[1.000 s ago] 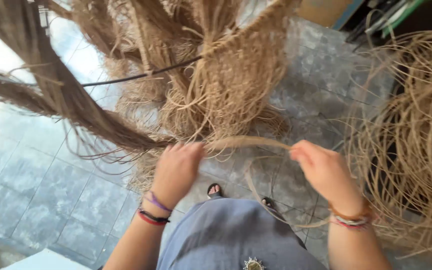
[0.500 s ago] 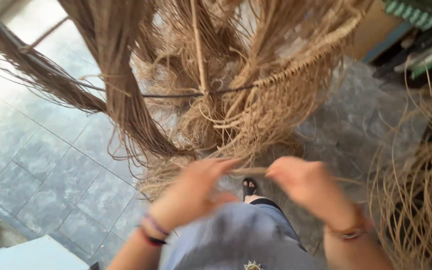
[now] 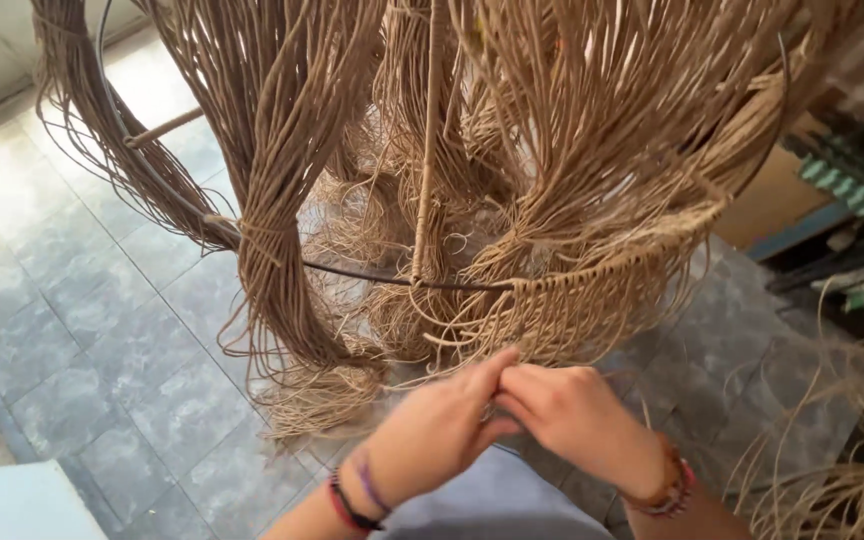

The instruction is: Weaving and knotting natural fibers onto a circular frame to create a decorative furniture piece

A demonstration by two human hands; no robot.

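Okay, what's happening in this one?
A person is weaving tan fibre strands onto a dark wire frame. Both hands meet just below the woven section: the left hand and right hand touch at the fingertips, apparently pinching a strand, though it is hidden between them. Long loose bundles hang over the grey tiled floor.

This looks like a craft workshop where wicker or fibre goods are woven. Long bundles of tan fibre strands [image 3: 282, 180] hang from a dark wire frame [image 3: 352, 272] over a grey tiled floor [image 3: 82, 330], and more loose strands [image 3: 852, 470] pile up at the right edge, near stacked boards [image 3: 842, 190].
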